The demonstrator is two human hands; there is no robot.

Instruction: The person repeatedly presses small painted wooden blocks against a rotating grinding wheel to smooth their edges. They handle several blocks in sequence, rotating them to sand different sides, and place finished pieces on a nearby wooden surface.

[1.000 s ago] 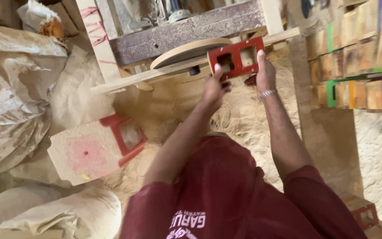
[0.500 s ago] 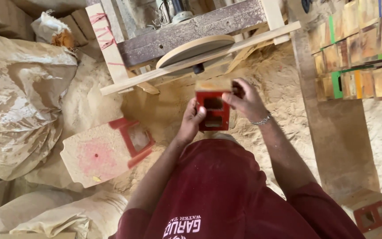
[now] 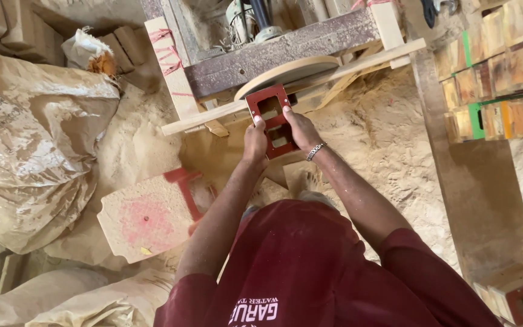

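Note:
I hold a red-painted wooden block with two rectangular holes [image 3: 272,121] between both hands. My left hand [image 3: 255,140] grips its left edge and my right hand [image 3: 298,128], with a metal bracelet at the wrist, grips its right edge. The block's upper end is up against the edge of a round wooden sanding disc [image 3: 286,74], which is mounted on a rough wooden machine frame [image 3: 286,42]. A wooden rail [image 3: 358,60] runs across just under the disc.
Sawdust covers the floor [image 3: 382,139]. Large paper sacks [image 3: 31,145] lie at the left. A wooden board with a pink stain and a red frame piece [image 3: 149,218] lies beside my left arm. Stacked coloured wooden blocks [image 3: 497,72] fill shelves at the right; another red block [image 3: 519,297] lies lower right.
The red block was horizontal up at the disc, then came down close to my body. Now both hands have raised it again, upright, with its top end at the disc.

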